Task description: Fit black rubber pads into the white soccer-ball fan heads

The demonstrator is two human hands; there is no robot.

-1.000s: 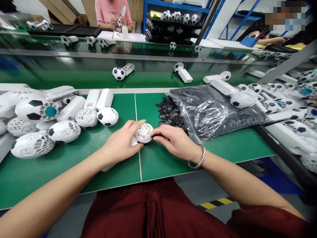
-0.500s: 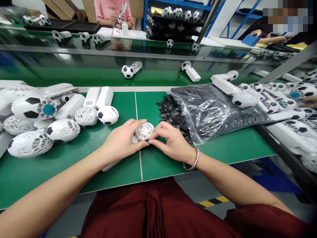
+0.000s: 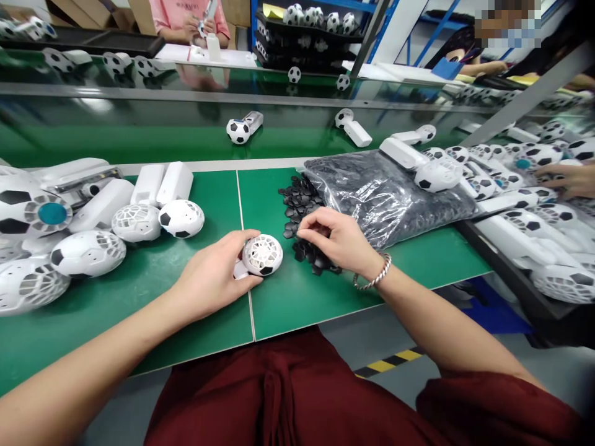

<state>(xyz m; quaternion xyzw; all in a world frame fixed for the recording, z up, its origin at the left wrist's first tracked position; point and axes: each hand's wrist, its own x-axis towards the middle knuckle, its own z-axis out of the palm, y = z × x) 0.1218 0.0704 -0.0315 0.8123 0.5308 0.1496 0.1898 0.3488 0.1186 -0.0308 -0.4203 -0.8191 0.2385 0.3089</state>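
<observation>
A white football-patterned shell (image 3: 263, 254) with an openwork lattice and a black patch at its lower edge is held between the thumb and fingers of my left hand (image 3: 216, 272). My right hand (image 3: 337, 238) is over the pile of small black pieces (image 3: 300, 201), its thumb and forefinger drawn together. Whether a piece is between those fingertips is too small to make out. Behind that hand lies a clear plastic bag (image 3: 385, 198) full of black pieces, touching the pile.
Several white football units (image 3: 88, 253) lie on the left of the green table (image 3: 186, 334). More fill a black tray (image 3: 515, 279) at the right, where another person's hand (image 3: 569, 179) reaches in. Past the table edge, a green conveyor (image 3: 186, 136) carries units. A person in pink (image 3: 186, 25) works opposite.
My right hand has left the shell and moved right to the black pieces. A black patch now shows on the shell's lower edge. The whole view has shifted slightly.
</observation>
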